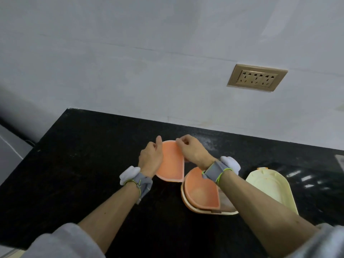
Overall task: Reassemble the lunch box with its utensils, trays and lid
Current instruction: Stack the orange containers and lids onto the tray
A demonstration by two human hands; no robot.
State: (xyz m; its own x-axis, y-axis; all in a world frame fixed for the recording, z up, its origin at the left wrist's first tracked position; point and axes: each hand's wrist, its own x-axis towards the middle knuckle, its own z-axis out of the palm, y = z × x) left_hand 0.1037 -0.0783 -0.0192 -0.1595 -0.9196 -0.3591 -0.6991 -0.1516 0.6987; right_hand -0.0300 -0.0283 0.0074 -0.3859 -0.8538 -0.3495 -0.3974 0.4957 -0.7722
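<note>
Black countertop, white wall behind. Orange tray: light, stiff plastic, prob. slick; hold by rims. Left hand + right hand fingers curled, pinching its edges.

We can't see much of the lunch box base, since the orange tray sits in it and the right forearm crosses over both. The cream lid loses its near end behind that same arm. The left hand covers the left rim of the other orange tray. Some object at the right edge is cut off, so we can't tell what it is.
</note>
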